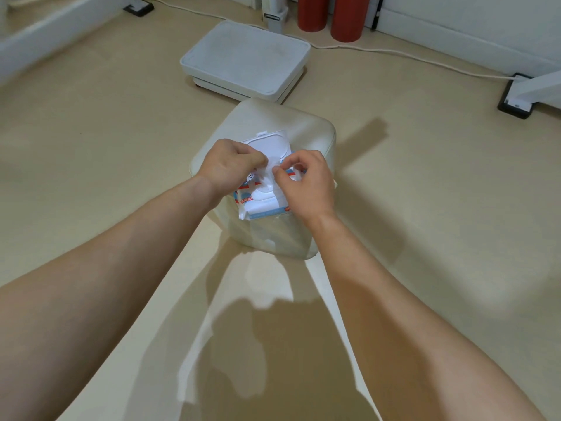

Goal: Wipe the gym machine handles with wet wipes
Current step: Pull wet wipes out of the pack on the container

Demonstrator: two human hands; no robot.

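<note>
A pack of wet wipes (263, 202) with a white flip lid (270, 143) standing open lies on a cream padded seat (306, 129). My left hand (229, 168) and my right hand (305, 183) are both over the pack's opening. Their fingertips pinch a white wet wipe (271, 173) that sticks out of it. The hands hide much of the pack. No machine handle is in view.
A white flat platform (246, 60) sits on the beige floor beyond the seat. Two red cylinders (331, 13) stand at the back wall. A white cable (394, 53) runs across the floor to a black-footed white frame leg (516, 98) at right.
</note>
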